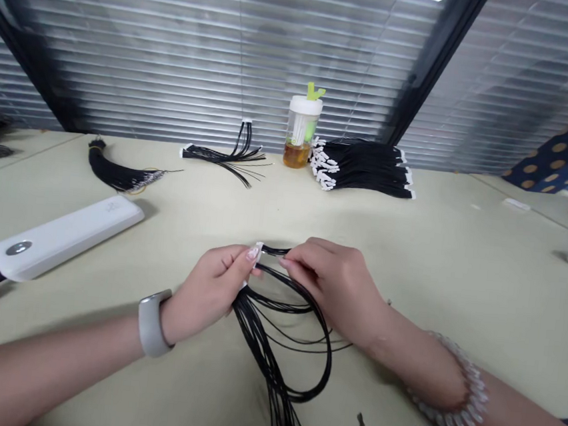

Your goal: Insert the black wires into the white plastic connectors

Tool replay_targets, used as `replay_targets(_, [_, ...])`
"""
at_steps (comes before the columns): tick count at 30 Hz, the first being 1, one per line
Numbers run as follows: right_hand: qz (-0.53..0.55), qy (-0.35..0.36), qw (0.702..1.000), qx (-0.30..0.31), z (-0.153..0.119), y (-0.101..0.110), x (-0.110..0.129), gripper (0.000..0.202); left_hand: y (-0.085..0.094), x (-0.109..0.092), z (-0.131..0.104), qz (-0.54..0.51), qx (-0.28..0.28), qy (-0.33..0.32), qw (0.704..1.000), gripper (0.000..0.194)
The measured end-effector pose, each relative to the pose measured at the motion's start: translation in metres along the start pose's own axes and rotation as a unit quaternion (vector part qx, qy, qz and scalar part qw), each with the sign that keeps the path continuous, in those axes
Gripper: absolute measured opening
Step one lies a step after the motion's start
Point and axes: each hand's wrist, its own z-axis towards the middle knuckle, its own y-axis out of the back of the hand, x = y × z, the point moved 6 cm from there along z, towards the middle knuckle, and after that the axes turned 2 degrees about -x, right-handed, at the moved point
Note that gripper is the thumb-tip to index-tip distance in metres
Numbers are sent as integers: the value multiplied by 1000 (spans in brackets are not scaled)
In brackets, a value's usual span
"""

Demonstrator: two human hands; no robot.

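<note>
Near the middle of the table, my left hand [220,277] is closed on a white connector [259,252], its thumb pressed on the housing. Black wires [319,370] run from it, loop to the right and hang toward the table's front edge. Just right of the connector, my right hand [330,281] pinches a few of these wires between thumb and fingertips. Part of a second white piece shows below my left fingers, mostly hidden. The exact ends of the pinched wires are covered by my right fingers.
At the back lie a bundle of finished-looking black cables [369,167], a loose harness [214,156] and a tied wire bundle [117,167]. A bottle of amber liquid [299,134] stands among them. A white power bank [68,236] lies left; a dotted bag [561,156] sits far right.
</note>
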Motion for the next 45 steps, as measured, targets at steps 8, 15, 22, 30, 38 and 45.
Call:
replay_targets(8, [-145, 153, 978, 3, -4, 0, 12, 26, -2, -2, 3, 10, 10, 15, 1000, 47])
replay_targets(15, [-152, 170, 974, 1, -4, -2, 16, 22, -4, -4, 0, 20, 29, 12, 999, 45])
replay_targets(22, [-132, 171, 976, 8, -5, -6, 16, 22, -5, -4, -1, 18, 39, 6, 999, 45])
replay_targets(30, [-109, 23, 993, -36, 0, 16, 12, 36, 2, 3, 8, -40, -33, 12, 999, 42])
replay_targets(38, [-88, -101, 985, 105, -6, 30, 17, 47, 6, 5, 10, -67, -70, 18, 995, 40])
replay_targets(45, [167, -96, 952, 239, -11, -10, 11, 31, 8, 0, 10, -40, -86, 15, 995, 41])
